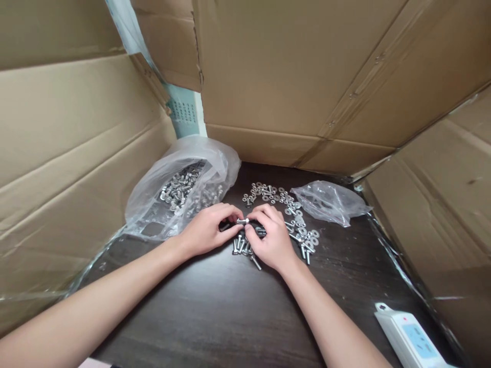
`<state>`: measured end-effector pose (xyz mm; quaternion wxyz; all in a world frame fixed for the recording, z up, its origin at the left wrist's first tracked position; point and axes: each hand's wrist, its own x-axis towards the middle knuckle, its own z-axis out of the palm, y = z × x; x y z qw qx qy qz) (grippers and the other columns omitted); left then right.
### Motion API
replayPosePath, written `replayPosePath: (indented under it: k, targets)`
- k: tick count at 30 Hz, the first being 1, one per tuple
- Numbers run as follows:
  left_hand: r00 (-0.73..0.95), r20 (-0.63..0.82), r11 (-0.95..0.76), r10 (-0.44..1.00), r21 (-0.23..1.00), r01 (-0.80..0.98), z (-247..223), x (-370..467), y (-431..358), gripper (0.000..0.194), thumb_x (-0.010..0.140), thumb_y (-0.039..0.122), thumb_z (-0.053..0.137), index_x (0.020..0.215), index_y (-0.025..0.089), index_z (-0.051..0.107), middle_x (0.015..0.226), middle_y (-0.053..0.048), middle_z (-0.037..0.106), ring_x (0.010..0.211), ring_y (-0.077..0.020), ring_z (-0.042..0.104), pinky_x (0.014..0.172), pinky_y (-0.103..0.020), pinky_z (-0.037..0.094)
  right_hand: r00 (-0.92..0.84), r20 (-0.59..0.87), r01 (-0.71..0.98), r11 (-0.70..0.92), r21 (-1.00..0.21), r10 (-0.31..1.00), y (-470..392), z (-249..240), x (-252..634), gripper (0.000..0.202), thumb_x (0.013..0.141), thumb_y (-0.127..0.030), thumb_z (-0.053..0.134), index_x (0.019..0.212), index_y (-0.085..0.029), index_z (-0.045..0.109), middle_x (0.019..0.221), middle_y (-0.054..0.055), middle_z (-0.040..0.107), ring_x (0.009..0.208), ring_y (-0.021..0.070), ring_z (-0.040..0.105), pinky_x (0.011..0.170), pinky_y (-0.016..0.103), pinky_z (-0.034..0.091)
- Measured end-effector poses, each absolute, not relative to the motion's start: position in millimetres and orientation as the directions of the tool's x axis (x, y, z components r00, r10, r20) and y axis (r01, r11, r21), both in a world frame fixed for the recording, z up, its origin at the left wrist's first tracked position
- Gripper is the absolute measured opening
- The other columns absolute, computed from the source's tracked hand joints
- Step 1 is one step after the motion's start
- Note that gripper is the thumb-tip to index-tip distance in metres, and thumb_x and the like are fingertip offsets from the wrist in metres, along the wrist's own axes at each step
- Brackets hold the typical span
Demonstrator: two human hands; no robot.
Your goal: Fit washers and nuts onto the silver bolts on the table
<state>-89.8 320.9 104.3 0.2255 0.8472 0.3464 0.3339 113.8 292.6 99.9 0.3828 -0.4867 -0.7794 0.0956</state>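
Between my two hands is a small metal bolt (242,222), lying roughly level. The fingers and thumb of my left hand (210,227) close on its left end. My right hand (270,235) pinches its right end, where a small bright piece shows. Below the fingers, several loose bolts (241,245) lie on the dark table (215,312). Beyond and to the right of my right hand are scattered washers (312,237), nuts and more bolts. An open clear plastic bag (218,153) holding many metal fasteners (180,189) stands to the left, just past my left hand.
A crumpled clear bag (332,202) lies at the back right. A white power strip (406,332) rests at the lower right. Cardboard walls (276,71) close in the table at the back and both sides.
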Motion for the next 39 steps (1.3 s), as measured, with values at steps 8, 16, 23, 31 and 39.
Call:
replayPosePath:
  k: [8,16,23,31,39]
  targets:
    - [0.54,0.406,-0.657,0.737,0.615,0.436,104.2,-89.6,321.7,0.011,0.096,0.027,0.065,0.103,0.02,0.066,0.092,-0.002,0.07,0.084,-0.0178,0.065,0.079,-0.031,0.052,-0.217,0.508,0.691,0.499,-0.523,0.833,291.7,102.1,113.1,0.009,0.088,-0.02,0.059,0.095,-0.022,0.066,0.098,0.006,0.065,0.096,0.0243,0.062,0.085,0.042,0.043]
    - [0.542,0.401,-0.655,0.738,0.618,0.435,104.4,-90.0,320.8,0.011,0.097,0.028,0.064,0.103,0.019,0.066,0.092,-0.002,0.07,0.085,-0.0177,0.065,0.079,-0.03,0.051,-0.221,0.546,0.668,0.534,-0.519,0.808,291.7,101.7,113.2,0.011,0.089,-0.017,0.058,0.095,-0.022,0.067,0.096,0.005,0.066,0.095,0.0233,0.063,0.085,0.04,0.043]
    - [0.544,0.405,-0.66,0.735,0.613,0.434,103.8,-90.0,321.7,0.011,0.096,0.027,0.065,0.104,0.019,0.066,0.091,-0.002,0.07,0.084,-0.0174,0.064,0.079,-0.03,0.051,-0.221,0.546,0.67,0.533,-0.517,0.808,292.3,100.1,113.3,0.011,0.089,-0.018,0.059,0.094,-0.021,0.068,0.096,0.005,0.066,0.094,0.0227,0.062,0.086,0.04,0.044]
    - [0.545,0.416,-0.668,0.728,0.609,0.427,104.2,-90.2,320.9,0.012,0.097,0.027,0.064,0.104,0.018,0.067,0.091,-0.002,0.07,0.084,-0.0168,0.065,0.079,-0.03,0.051,-0.223,0.54,0.675,0.529,-0.515,0.811,292.8,99.3,113.9,0.011,0.09,-0.019,0.058,0.094,-0.021,0.068,0.096,0.005,0.066,0.094,0.0231,0.062,0.085,0.04,0.043]
    - [0.541,0.423,-0.671,0.727,0.606,0.428,104.7,-89.2,321.6,0.011,0.096,0.027,0.064,0.103,0.019,0.067,0.091,-0.002,0.071,0.084,-0.0173,0.065,0.078,-0.03,0.052,-0.225,0.547,0.667,0.537,-0.517,0.806,292.3,100.5,113.7,0.012,0.089,-0.017,0.058,0.095,-0.022,0.067,0.097,0.005,0.066,0.096,0.0231,0.062,0.085,0.04,0.044]
